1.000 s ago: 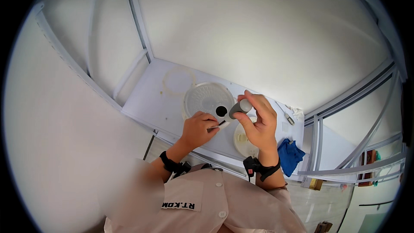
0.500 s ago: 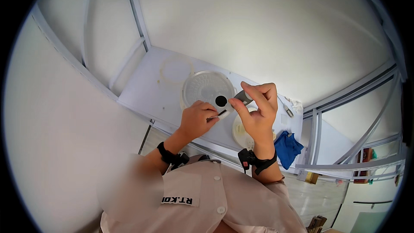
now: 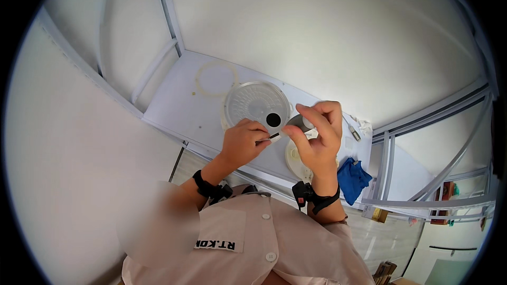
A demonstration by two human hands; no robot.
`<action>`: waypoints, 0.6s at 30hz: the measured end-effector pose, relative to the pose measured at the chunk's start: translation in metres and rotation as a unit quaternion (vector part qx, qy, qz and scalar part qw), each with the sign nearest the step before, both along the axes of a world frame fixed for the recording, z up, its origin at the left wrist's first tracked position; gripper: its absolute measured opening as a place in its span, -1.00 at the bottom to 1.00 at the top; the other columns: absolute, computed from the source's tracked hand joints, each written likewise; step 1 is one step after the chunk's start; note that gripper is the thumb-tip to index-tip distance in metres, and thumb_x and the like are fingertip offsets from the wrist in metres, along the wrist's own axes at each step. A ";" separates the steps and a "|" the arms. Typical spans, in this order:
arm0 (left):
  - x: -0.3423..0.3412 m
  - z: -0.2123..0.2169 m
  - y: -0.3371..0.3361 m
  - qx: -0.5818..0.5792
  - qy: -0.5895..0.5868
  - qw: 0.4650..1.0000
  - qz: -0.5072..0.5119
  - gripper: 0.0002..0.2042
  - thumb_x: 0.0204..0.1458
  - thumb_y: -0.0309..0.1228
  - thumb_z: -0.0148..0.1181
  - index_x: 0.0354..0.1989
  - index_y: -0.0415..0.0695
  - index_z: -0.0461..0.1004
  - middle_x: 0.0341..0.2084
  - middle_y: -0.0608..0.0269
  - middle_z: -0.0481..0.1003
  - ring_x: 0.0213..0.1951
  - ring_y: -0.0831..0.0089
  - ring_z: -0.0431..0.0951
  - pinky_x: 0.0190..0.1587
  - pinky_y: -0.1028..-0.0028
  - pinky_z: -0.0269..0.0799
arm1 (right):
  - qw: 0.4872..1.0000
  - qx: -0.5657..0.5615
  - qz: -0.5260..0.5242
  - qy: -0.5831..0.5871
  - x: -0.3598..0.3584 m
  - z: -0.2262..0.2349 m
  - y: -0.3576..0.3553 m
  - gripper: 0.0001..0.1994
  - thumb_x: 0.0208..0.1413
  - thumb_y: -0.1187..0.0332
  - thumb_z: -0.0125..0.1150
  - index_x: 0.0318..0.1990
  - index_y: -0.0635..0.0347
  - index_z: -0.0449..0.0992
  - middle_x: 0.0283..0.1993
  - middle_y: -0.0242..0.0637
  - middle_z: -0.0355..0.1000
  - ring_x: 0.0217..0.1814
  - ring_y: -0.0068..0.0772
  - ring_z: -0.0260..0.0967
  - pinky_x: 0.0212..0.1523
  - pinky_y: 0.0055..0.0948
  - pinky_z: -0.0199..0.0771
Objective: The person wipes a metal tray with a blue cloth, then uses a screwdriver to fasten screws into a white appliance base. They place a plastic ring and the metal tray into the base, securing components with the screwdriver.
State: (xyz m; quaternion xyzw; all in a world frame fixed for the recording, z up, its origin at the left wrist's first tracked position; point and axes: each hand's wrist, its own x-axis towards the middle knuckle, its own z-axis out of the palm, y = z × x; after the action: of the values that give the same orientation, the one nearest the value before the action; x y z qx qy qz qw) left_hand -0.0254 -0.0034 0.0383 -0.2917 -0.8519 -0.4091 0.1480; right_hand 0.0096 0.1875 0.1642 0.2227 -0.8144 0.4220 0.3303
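My right hand (image 3: 318,137) pinches a small grey and white rounded part (image 3: 299,122) between thumb and fingers, held above the white table (image 3: 179,105). My left hand (image 3: 244,142) is closed around a thin dark tool (image 3: 270,136) whose tip points at that part. Just behind the hands lies a round clear ribbed lid (image 3: 253,103) with a black round knob (image 3: 273,120) on its near side. Under my right hand a cream round part (image 3: 293,158) rests on the table, mostly hidden.
A thin pale ring (image 3: 215,79) lies at the table's far left. A blue cloth (image 3: 353,178) hangs at the right edge, with a small metal tool (image 3: 353,133) and a crumpled white scrap (image 3: 363,124) nearby. White walls and grey frame bars (image 3: 169,10) enclose the table.
Both hands have kept close together, the thin tool staying at the small part. The view has shifted slightly, so the table and lid sit a little higher and to the left.
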 end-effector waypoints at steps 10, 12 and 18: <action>0.000 -0.004 0.000 0.000 0.014 1.000 0.000 -0.88 -0.11 -0.35 0.56 -0.38 0.03 0.75 -0.28 0.54 0.66 -0.21 0.39 0.63 -0.26 0.38 0.60 | 0.998 0.019 -0.012 -0.055 0.003 0.000 0.007 -0.52 0.02 0.46 0.57 0.15 0.26 0.66 0.15 -0.09 0.52 0.13 -0.15 0.54 0.07 -0.33 0.56; 0.000 -0.004 -0.001 0.000 0.018 1.000 0.002 -0.91 -0.06 -0.34 0.52 -0.40 0.04 0.73 -0.27 0.57 0.64 -0.21 0.41 0.61 -0.27 0.37 0.58 | 0.997 0.027 -0.058 -0.036 0.003 -0.001 0.003 -0.50 0.02 0.45 0.58 0.17 0.26 0.66 0.16 -0.06 0.53 0.10 -0.17 0.55 0.04 -0.33 0.57; -0.001 -0.005 -0.001 0.003 0.026 1.000 -0.002 -0.91 -0.07 -0.33 0.53 -0.40 0.04 0.73 -0.28 0.57 0.64 -0.21 0.40 0.61 -0.29 0.38 0.58 | 0.983 -0.145 0.092 -0.066 -0.001 0.007 -0.011 -0.46 -0.06 0.46 0.63 0.16 0.21 0.67 -0.08 -0.21 0.48 -0.09 -0.30 0.48 -0.12 -0.39 0.52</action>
State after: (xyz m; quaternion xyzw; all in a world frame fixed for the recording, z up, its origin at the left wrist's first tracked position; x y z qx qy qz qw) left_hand -0.0261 -0.0045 0.0334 -0.3032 -0.8460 -0.4041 0.1706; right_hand 0.0083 0.1762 0.1707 0.2179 -0.7406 0.5780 0.2646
